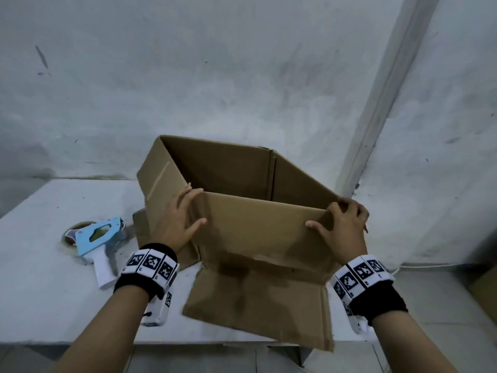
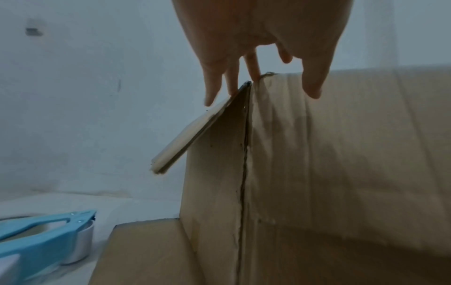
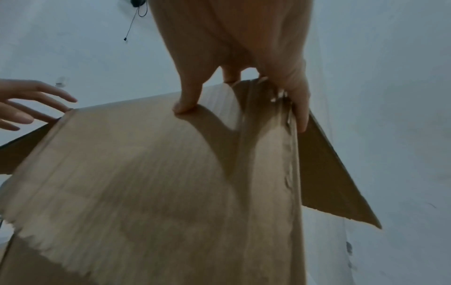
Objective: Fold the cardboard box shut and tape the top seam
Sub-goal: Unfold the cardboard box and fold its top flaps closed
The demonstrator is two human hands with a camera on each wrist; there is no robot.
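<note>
An open brown cardboard box stands tilted on a white table. Its near flap hangs out toward me over the table edge. My left hand rests at the near left top corner, fingers straight past the edge and thumb on the near wall. In the left wrist view the left hand touches that corner, where the side flap slants outward. My right hand grips the near right corner, fingers curled over the rim. The right hand presses its thumb on the wall beside the right flap.
A blue and white tape dispenser lies on the table left of the box, also in the left wrist view. A stained white wall stands close behind, with a pale vertical pipe at the right. Tiled floor lies beyond the table's right end.
</note>
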